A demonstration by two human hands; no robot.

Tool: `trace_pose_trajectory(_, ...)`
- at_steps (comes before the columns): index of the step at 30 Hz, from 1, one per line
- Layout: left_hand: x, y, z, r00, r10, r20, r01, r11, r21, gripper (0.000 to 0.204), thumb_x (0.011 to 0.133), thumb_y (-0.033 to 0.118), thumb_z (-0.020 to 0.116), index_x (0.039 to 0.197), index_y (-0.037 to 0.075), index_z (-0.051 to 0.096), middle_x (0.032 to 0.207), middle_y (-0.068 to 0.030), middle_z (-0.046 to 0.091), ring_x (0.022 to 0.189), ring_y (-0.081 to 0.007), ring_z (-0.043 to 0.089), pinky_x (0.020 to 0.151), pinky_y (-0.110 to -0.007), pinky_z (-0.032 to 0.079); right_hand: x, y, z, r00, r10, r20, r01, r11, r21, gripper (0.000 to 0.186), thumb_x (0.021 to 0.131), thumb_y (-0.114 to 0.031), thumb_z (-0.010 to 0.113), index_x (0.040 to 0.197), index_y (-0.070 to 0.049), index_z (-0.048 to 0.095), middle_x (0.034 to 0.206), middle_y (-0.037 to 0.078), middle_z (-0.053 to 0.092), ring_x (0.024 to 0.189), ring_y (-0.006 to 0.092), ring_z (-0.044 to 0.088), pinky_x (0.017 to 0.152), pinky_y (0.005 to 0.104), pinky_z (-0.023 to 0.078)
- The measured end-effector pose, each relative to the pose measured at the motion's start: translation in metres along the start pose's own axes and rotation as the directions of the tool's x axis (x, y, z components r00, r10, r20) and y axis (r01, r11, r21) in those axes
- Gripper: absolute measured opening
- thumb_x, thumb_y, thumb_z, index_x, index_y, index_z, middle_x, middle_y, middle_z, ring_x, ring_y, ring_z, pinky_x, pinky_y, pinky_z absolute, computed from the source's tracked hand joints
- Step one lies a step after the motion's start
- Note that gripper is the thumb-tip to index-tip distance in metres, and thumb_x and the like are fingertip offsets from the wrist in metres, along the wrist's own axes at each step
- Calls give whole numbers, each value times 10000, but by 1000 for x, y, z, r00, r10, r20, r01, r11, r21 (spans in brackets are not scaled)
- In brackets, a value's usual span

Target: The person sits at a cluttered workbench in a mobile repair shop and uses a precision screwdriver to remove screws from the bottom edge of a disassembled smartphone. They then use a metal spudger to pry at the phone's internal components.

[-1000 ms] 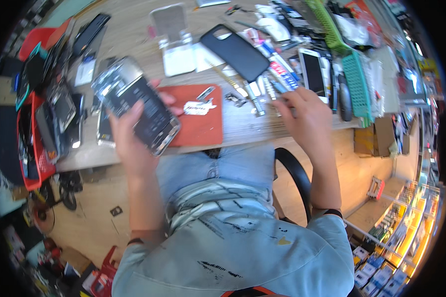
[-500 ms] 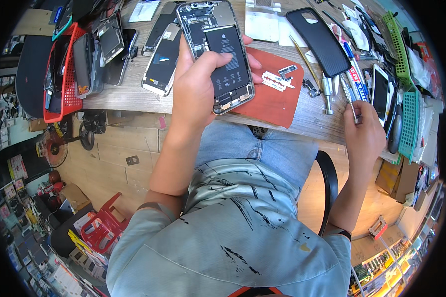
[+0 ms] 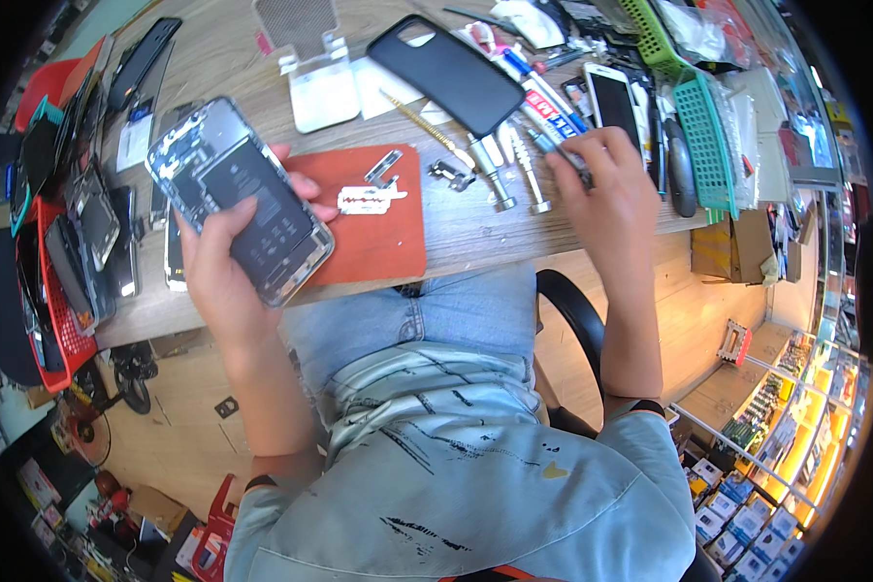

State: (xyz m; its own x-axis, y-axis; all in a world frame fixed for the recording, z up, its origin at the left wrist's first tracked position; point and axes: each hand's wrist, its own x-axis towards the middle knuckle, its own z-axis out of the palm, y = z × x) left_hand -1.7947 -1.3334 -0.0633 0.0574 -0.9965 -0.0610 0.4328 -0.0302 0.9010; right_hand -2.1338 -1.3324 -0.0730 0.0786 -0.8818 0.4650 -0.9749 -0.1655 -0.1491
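My left hand (image 3: 225, 267) is closed around an opened phone (image 3: 247, 194), its thumb across the black battery and its other fingertips showing past the far edge. The phone's screen is off, so the board and battery lie bare. My right hand (image 3: 606, 179) is over the tools at the right, thumb and fingers pinched on a slim grey tool (image 3: 559, 155) whose kind I cannot make out. Just left of it lie two silver screwdrivers (image 3: 495, 177). A razor blade (image 3: 367, 201) and a small metal part (image 3: 385, 168) rest on the red mat (image 3: 388, 247).
A black phone case (image 3: 446, 73) and markers (image 3: 551, 109) lie beyond the screwdrivers. At right are a white phone (image 3: 613, 102) and a teal basket (image 3: 703, 141). A red basket (image 3: 65, 320) of phones stands at the left edge. A chair armrest (image 3: 584, 325) curves below the table.
The view has turned to the right. My left hand still holds the phone, now tilted the other way. My right hand has moved over the tools, left of its earlier place beside the white phone.
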Motion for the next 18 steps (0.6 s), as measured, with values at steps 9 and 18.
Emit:
trace_pose_trajectory(9, -2, 2, 4, 999, 10, -36, -8, 998, 55, 539, 913, 112, 455, 1351, -199, 501, 1005, -304, 697, 837, -385, 767, 770, -484, 684, 5, 3, -2, 1000, 13, 1, -13, 997, 81, 120, 883, -170, 817, 948, -89, 756, 955, 51, 665, 861, 275, 697, 676, 390, 554)
trace_pose_trajectory(18, -1, 2, 6, 998, 50, -36, -48, 998, 45, 500, 919, 87, 460, 1346, -173, 484, 1052, -310, 676, 843, -354, 751, 777, -482, 693, 74, 59, 10, 990, -129, 58, 127, 991, 34, 129, 934, -141, 720, 1044, -92, 765, 1105, 71, 716, 963, 320, 721, 833, 438, 582)
